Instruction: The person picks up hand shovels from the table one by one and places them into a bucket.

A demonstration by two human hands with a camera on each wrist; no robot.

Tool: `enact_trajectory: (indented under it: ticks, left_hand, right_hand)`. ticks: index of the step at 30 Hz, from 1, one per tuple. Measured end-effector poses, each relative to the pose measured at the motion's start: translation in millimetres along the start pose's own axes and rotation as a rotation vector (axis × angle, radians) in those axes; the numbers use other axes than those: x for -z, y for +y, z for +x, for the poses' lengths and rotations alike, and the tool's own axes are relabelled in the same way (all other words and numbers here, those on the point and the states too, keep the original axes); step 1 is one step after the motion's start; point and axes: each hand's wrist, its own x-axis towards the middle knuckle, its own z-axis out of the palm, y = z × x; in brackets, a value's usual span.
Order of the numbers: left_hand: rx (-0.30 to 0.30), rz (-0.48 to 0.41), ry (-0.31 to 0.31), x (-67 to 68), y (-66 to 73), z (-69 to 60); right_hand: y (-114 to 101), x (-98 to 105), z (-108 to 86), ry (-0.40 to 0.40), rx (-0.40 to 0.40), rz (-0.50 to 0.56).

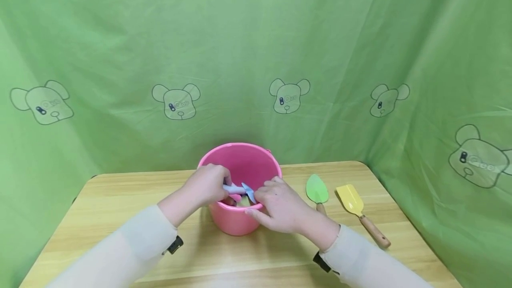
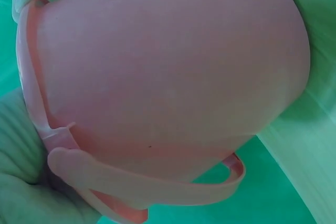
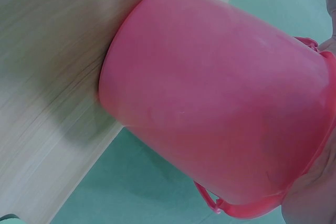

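A pink bucket (image 1: 234, 221) stands upright on the table, its handle (image 2: 157, 187) hanging down the side in the left wrist view. Over the bucket's left rim, my left hand (image 1: 209, 184) holds the pale blue handle of a small toy tool (image 1: 249, 193) with a blue pointed head; its exact kind cannot be made out. My right hand (image 1: 282, 206) grips the right front rim, thumb outside and fingers over the edge, close to the blue head. Lower in the bucket lie a pink piece (image 1: 235, 198) and a pale yellowish piece (image 1: 243, 202), both partly hidden.
To the right on the wooden table (image 1: 132, 203) lie a green toy trowel (image 1: 317, 189) and a yellow toy shovel (image 1: 350, 199) with a wooden handle. Green cloth (image 1: 240, 48) printed with bear heads hangs behind and at both sides.
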Motion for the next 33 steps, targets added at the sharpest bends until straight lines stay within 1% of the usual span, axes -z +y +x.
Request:
enact_trajectory:
  ticks: [5,9,13,19,22,29,33]
  left_hand:
    - [-0.002,-0.023,-0.055,0.0,2.4,1.5]
    - [-0.005,0.008,-0.079,-0.8,2.2,4.3]
    - [-0.008,0.055,-0.08,-1.4,2.6,6.8]
    - [0.002,0.095,-0.086,0.6,5.7,7.7]
    - [0.004,0.102,-0.088,0.3,6.4,8.6]
    - [-0.017,0.116,-0.086,-3.8,5.1,13.0]
    - [-0.017,0.118,-0.098,-5.6,5.4,14.3]
  right_hand:
    - [1,-1,-0.5,0.012,0.008,0.0]
    - [2,-1,-0.8,0.017,0.01,0.006]
    - [2,-2,-1.3,0.021,0.014,0.006]
    - [2,-2,-1.3,0.021,0.019,0.007]
    - [2,-2,-0.9,0.019,0.017,0.009]
    - [2,-1,-0.9,0.014,0.013,0.008]
    - [2,-1,-1.0,0.016,0.013,0.009]
